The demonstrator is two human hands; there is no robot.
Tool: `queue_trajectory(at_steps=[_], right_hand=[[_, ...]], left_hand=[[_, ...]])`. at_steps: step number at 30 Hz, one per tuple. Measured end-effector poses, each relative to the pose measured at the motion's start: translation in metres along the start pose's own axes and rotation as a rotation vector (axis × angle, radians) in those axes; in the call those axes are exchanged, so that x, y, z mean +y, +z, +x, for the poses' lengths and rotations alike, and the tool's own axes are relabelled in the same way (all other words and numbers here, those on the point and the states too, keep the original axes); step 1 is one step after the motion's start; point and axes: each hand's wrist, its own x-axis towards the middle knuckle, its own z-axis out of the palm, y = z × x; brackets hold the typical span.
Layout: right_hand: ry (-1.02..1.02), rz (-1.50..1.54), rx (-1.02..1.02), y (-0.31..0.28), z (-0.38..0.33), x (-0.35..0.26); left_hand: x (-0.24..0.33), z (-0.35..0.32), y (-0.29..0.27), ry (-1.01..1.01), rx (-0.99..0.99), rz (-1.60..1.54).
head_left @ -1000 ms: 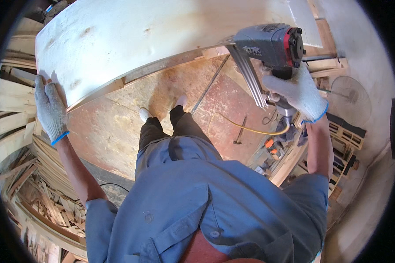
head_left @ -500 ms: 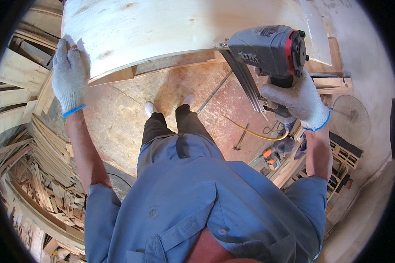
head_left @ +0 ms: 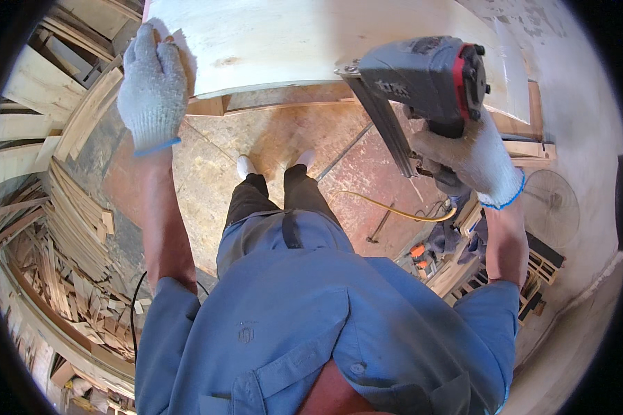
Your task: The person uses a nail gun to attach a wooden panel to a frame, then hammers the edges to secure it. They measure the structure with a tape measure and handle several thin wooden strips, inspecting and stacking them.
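A pale plywood sheet (head_left: 270, 41) spans the top of the view. At its left front corner is my left hand (head_left: 152, 90) in a white knitted glove with a blue cuff, fingers closed around the left edge; their undersides are hidden. My right hand (head_left: 474, 155), gloved the same way, wraps the handle of a grey pneumatic nail gun (head_left: 412, 76) with a red band. The gun's nose lies at the sheet's front edge, and its long magazine slants down toward me. Whether the nose presses on the wood cannot be made out. A yellow air hose (head_left: 408, 216) trails from the handle.
Wooden framing (head_left: 291, 105) shows beneath the sheet. Wood strips and offcuts (head_left: 69, 283) are heaped on the left. On the floor lie a hammer (head_left: 381, 225) and an orange-and-black tool (head_left: 420, 257). A round fan (head_left: 550, 200) stands by the right wall (head_left: 595, 228).
My left hand and the sheet's left corner have shifted right and slightly away from me. The nail gun has stayed almost in place at the front edge.
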Motion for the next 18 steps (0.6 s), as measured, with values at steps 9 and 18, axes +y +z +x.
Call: queue_trajectory(at_steps=[9, 18], right_hand=[[-0.047, -0.053, 0.035, 0.010, 0.012, -0.011], [-0.092, 0.052, -0.087, 0.041, 0.014, -0.047]], left_hand=[[0.008, -0.004, 0.003, -0.038, 0.020, -0.044], [-0.004, -0.005, 0.002, -0.078, -0.028, -0.380]])
